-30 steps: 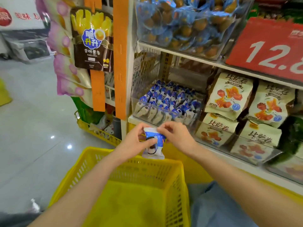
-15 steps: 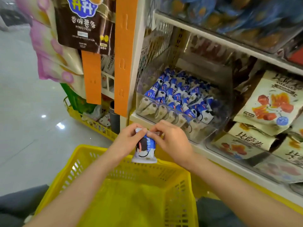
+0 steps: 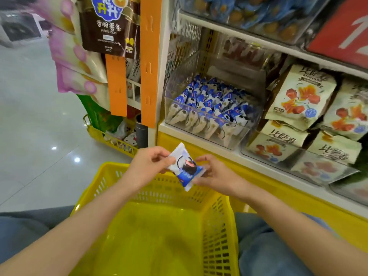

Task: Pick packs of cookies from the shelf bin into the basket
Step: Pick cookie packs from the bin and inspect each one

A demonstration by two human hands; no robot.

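Cookie pack (image 3: pixel 186 168): tilted now, one corner up, no longer upright as half a second ago; you hold it above the far rim of the basket (image 3: pixel 113 166).
Writing: "POTATO STICKS" on the brown hanging bag (image 3: pixel 108 26); the pack's print is too blurred to read.
Room: basket open beneath; shelf bin (image 3: pixel 235 140) just beyond.
Left hand (image 3: pixel 147 168): pinches the pack's upper edge.
Right hand (image 3: pixel 215 176): pinches its lower edge.

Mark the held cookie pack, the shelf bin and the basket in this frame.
cookie pack (image 3: pixel 186 168), head view, printed front of the wrapper.
shelf bin (image 3: pixel 207 127), head view, clear front wall.
basket (image 3: pixel 219 226), head view, right mesh wall.
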